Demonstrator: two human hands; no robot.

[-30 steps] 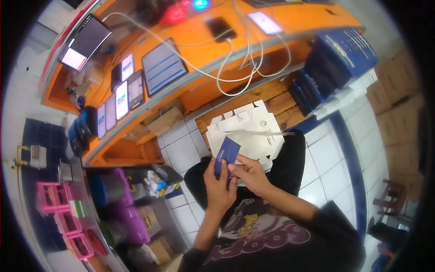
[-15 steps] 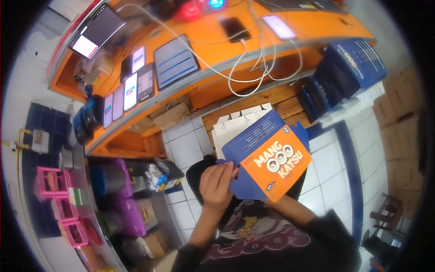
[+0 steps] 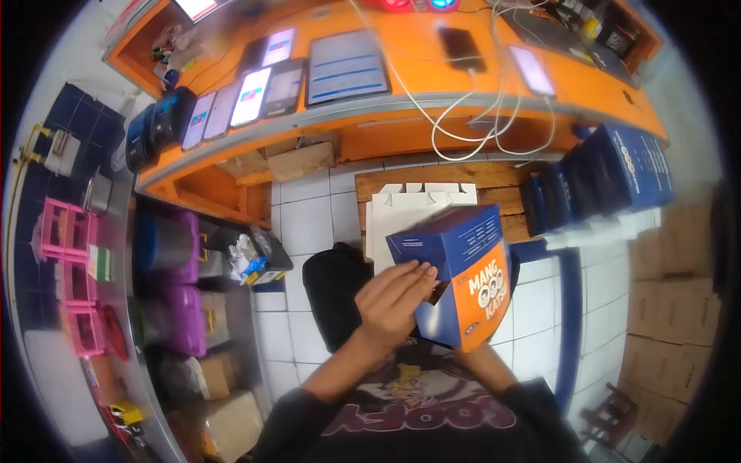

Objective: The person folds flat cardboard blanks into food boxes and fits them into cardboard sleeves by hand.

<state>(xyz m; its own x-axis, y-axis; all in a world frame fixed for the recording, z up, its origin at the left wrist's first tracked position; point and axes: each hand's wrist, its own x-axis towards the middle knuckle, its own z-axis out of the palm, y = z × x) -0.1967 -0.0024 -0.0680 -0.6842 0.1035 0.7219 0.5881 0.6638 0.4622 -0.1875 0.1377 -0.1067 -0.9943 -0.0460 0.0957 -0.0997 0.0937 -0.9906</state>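
A blue and orange cardboard food box (image 3: 480, 289), lettered "MANG KATSU", is held up in front of my chest, partly folded into shape. My left hand (image 3: 397, 302) grips its left end, fingers pressed together along the blue flap and the side panel. The fingers of my right hand are hidden behind the box; only the wrist and forearm show below it. Beyond the box lie white flat card blanks (image 3: 421, 199) with notched edges.
Blue folded boxes (image 3: 617, 170) stand at the right on a wooden surface. An orange counter (image 3: 417, 73) carries phones, a tablet (image 3: 347, 68) and looping white cables (image 3: 455, 139). Purple bins (image 3: 184, 316) and pink baskets (image 3: 69, 231) are at left, brown cartons (image 3: 671, 316) at right.
The box has turned and its panels have folded from a flatter sheet into a boxier shape. My left hand has shifted onto its side. The camera view has rotated.
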